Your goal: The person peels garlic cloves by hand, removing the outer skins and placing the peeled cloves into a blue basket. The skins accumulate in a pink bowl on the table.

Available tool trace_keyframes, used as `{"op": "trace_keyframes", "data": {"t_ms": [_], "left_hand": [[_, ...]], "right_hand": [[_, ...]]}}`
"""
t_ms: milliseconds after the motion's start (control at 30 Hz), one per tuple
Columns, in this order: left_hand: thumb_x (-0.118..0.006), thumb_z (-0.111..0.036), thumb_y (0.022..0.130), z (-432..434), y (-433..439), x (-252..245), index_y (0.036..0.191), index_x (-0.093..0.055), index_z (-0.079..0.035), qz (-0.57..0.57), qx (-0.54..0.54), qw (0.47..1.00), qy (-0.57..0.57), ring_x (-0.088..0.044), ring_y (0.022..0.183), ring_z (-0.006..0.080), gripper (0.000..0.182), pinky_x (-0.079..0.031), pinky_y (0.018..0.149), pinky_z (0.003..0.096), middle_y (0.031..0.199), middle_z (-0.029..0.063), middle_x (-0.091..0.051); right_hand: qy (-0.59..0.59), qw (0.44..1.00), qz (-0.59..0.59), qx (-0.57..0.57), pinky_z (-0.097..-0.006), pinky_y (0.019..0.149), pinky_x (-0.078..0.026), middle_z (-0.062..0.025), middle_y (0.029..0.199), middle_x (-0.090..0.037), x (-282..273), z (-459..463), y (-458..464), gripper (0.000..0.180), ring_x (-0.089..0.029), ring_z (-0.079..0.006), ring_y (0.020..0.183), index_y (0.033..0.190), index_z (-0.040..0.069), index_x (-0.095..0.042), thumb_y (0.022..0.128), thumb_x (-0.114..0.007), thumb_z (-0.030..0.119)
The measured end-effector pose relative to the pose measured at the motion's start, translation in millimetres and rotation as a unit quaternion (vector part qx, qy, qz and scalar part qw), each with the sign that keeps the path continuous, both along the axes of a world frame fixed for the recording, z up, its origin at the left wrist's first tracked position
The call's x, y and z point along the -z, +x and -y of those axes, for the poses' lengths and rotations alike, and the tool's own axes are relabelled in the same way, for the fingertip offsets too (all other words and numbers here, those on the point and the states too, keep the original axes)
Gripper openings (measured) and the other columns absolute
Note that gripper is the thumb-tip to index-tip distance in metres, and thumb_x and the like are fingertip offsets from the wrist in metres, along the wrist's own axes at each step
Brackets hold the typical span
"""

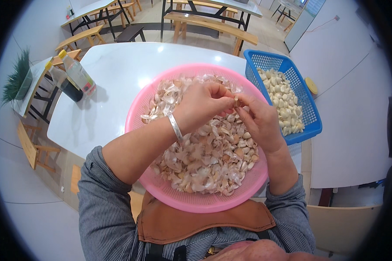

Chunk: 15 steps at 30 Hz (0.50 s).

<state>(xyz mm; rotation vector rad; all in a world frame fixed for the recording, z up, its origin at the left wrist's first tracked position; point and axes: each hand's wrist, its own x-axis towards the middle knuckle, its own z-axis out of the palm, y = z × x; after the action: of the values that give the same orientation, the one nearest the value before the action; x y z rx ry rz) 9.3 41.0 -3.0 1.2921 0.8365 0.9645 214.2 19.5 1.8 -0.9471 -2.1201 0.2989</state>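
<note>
My left hand and my right hand meet above a pink plastic colander. Pinched between the fingertips of both is a small garlic clove, mostly covered by the fingers. Papery garlic skins fill much of the colander. Among them, unpeeled garlic cloves show mainly on the right side. To the right of my right hand, a blue plastic basket holds a heap of peeled garlic cloves.
The colander and basket stand on a white table. At its left are a bottle of dark liquid and a bottle of clear liquid, both yellow-capped. A wooden bench lies beyond the table. A white wall rises on the right.
</note>
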Motion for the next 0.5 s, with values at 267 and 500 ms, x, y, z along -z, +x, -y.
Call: {"op": "trace_keyframes", "data": {"t_ms": [267, 500], "left_hand": [[-0.070, -0.014, 0.087, 1.9, -1.3, -1.9, 0.094, -0.071, 0.004, -0.019, -0.009, 1.000, 0.002, -0.068, 0.075, 0.0106, 0.019, -0.056, 0.069, 0.0242, 0.083, 0.0081, -0.072], [-0.067, -0.011, 0.088, 5.3, 1.8, -3.2, 0.091, -0.070, 0.001, -0.076, -0.041, 0.996, 0.026, -0.066, 0.076, 0.0084, 0.012, -0.053, 0.069, 0.0220, 0.085, 0.0050, -0.071]], "right_hand": [[0.069, 0.997, 0.023, -0.006, -0.0405, 0.076, -0.052, -0.0160, 0.098, -0.068, -4.3, -0.3, -4.7, 0.026, -0.066, -0.0343, 0.090, 0.112, 0.003, -0.066, 0.086, -0.067, 0.000], [0.092, 0.995, 0.018, -0.020, -0.0379, 0.074, -0.053, -0.0138, 0.097, -0.070, -5.8, 3.1, -8.7, 0.025, -0.068, -0.0321, 0.087, 0.114, 0.002, -0.066, 0.088, -0.066, 0.001]]}}
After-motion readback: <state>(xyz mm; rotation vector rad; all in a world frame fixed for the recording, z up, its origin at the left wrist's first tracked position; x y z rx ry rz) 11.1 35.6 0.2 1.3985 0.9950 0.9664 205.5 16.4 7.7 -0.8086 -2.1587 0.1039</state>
